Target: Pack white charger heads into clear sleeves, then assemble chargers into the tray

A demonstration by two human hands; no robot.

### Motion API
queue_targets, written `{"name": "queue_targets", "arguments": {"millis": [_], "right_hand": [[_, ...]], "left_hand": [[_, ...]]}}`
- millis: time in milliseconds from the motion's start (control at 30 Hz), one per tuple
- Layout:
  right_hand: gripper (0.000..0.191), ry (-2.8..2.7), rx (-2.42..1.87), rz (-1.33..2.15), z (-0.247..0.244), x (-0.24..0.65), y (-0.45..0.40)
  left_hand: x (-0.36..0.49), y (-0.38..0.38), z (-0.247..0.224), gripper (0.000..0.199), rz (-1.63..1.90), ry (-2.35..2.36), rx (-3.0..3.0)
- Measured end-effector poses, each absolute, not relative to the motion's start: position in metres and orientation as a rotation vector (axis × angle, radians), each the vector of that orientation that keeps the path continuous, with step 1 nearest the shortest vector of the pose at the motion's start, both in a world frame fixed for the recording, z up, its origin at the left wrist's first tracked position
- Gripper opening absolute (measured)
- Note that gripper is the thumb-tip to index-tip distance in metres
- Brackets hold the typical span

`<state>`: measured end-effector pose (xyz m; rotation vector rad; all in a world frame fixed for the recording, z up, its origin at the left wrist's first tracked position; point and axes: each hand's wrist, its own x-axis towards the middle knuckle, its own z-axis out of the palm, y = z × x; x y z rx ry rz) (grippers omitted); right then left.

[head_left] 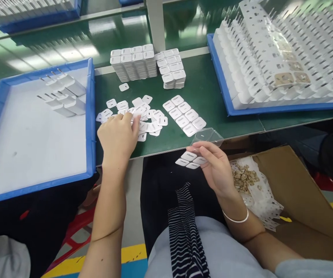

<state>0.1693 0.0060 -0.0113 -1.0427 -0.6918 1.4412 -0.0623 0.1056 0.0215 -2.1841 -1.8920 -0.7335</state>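
My left hand (118,135) reaches over a heap of loose white rounded tags (156,117) with dark print and small slots. Its thumb and fingers are pinched together at the heap's near side; what lies between them is hidden. My right hand (217,166) is closed on a small block of four printed white tags (189,160), held level below the table edge. A clear plastic piece (209,135) sticks up behind its fingers, over the table edge. A flat double row of joined tags (185,116) lies just beyond it.
Tall tag stacks (134,63) and a shorter stack (172,69) stand at the back. Left is a blue-rimmed tray (91,127) with several white pronged plugs (65,94). A full blue tray (227,110) is right. Below, a cardboard box (293,185) holds scraps.
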Motion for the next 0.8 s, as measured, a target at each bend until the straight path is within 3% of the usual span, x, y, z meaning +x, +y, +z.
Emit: {"name": "queue_targets", "arguments": {"millis": [133,233,367,433,567,667,733,800], "right_hand": [[0.01,-0.584,-0.955,1.437,-0.005,0.158,0.007],[0.014,-0.502,-0.885,1.465,0.003,0.148,0.004],[0.017,-0.643,-0.845,1.494,0.01,0.145,0.0],[0.03,-0.794,-0.861,1.34,0.012,0.155,0.003],[0.06,-1.091,-0.907,0.934,0.02,0.189,0.018],[0.069,-1.508,-0.974,1.068,0.03,0.203,0.025],[0.055,-1.752,-1.017,1.219,0.034,0.204,0.027],[0.022,-1.836,-1.057,1.382,0.033,0.201,0.028]], "left_hand": [[-0.043,0.071,0.037,0.03,-1.077,-1.829,-2.277],[-0.016,0.038,0.041,0.039,-1.269,-1.791,-2.715],[-0.003,0.021,0.034,0.015,-1.642,-1.923,-2.985],[-0.01,0.024,0.034,0.013,-1.703,-1.964,-2.988],[-0.028,0.033,0.048,0.024,-1.179,-1.811,-3.207],[-0.031,0.033,0.06,0.03,-0.762,-1.64,-3.258],[-0.029,0.033,0.064,0.031,-0.6,-1.504,-3.284],[-0.026,0.032,0.064,0.032,-0.536,-1.4,-3.303]]}}
